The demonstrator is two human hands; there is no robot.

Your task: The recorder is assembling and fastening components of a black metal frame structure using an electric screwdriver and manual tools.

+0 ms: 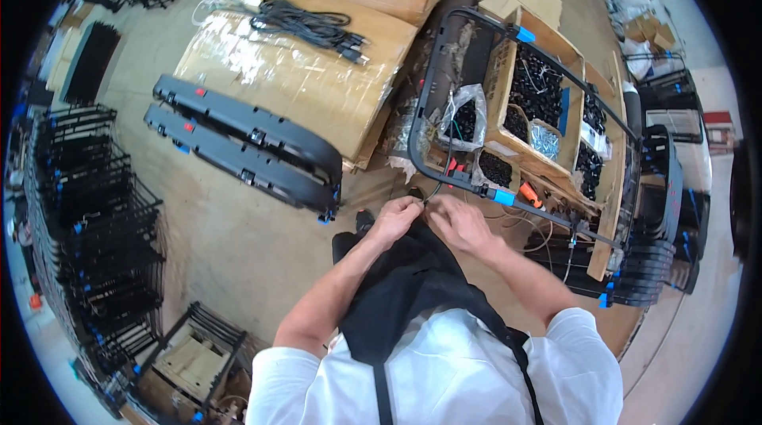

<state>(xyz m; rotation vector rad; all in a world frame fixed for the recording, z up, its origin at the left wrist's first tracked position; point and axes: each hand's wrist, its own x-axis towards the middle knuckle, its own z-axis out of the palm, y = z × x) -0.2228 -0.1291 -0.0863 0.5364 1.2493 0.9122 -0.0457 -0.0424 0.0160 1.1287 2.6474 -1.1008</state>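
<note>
Now | my left hand [394, 219] and right hand [460, 223] pinch a thin black cable [435, 191] together, just beside the black tube frame [423, 100] | cable looks light, limp, likely slippery | best held close to its end, I judge.

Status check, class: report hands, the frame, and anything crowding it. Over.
Left hand and right hand pinching a thin cable at the black tube frame. Parts boxes crowd behind it. Over.
</note>
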